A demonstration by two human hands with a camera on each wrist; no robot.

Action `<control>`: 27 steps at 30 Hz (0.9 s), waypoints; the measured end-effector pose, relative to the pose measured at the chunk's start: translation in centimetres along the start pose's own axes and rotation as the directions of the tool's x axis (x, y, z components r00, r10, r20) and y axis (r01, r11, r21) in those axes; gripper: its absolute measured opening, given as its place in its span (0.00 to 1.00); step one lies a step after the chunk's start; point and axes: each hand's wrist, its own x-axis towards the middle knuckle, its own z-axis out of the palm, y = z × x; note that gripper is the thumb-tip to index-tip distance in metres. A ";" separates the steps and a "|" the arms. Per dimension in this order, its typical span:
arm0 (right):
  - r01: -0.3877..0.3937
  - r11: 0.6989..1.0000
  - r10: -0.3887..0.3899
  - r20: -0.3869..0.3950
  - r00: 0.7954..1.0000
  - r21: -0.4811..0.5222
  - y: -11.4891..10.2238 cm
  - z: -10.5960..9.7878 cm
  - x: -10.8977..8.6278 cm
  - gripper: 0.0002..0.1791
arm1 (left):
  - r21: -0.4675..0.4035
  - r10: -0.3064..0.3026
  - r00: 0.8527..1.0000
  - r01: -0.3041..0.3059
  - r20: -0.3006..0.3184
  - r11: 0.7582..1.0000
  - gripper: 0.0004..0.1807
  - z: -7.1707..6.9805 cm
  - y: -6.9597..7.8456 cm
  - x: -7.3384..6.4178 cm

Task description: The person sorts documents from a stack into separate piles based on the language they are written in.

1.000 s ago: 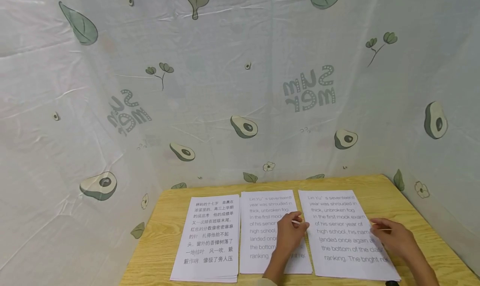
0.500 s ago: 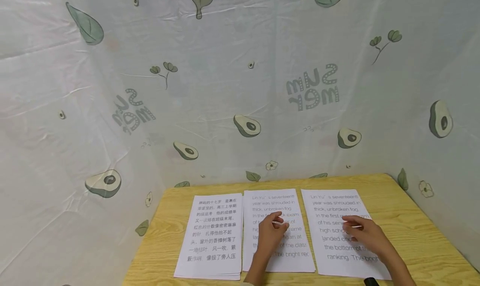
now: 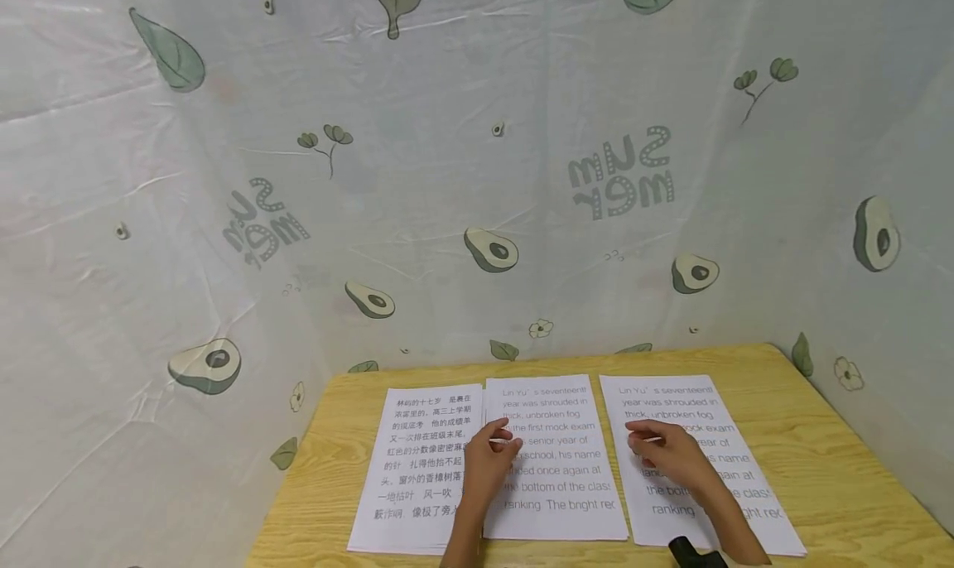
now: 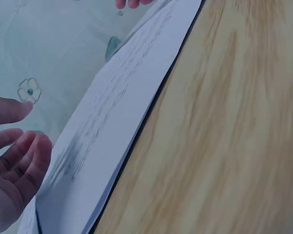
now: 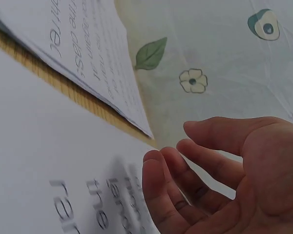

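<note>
Three stacks of printed white paper lie side by side. The left stack (image 3: 410,477) carries Chinese text; the middle stack (image 3: 566,477) and the right stack (image 3: 745,493) carry English text. My left hand (image 3: 484,469) hovers over the border between the left and middle stacks, fingers loosely bent, holding nothing. Over the left part of the right stack is my right hand (image 3: 674,456), also loosely curved. In the right wrist view a gap shows between the right hand's thumb and fingers (image 5: 154,180), and no sheet is in them. Each hand hides some lines of text.
The stacks lie on a yellow wood-grain table (image 3: 805,435). A pale curtain (image 3: 417,179) with avocado and leaf prints rises behind and at both sides. A black object (image 3: 693,554) shows at the right wrist, by the bottom edge.
Both hands have moved left: the left from the middle stack to its left border, the right from the right stack's right edge to its left part. The stacks stay in place on the table.
</note>
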 end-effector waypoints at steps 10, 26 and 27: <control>-0.035 0.997 0.037 -0.027 0.999 0.065 -0.9 2.8 1.2 0.24 | 0.085 -0.018 0.999 0.022 -0.048 0.996 0.25 -3.3 -1.6 0.4; -0.066 0.998 0.065 -0.060 0.996 -0.018 -0.7 5.1 1.5 0.27 | 0.242 -0.061 0.998 0.053 0.027 0.969 0.23 -4.5 -3.0 1.0; -0.059 0.998 0.057 -0.066 0.996 -0.030 -0.7 5.2 1.6 0.27 | 0.246 -0.059 0.998 0.050 0.029 0.968 0.23 -4.5 -3.0 1.1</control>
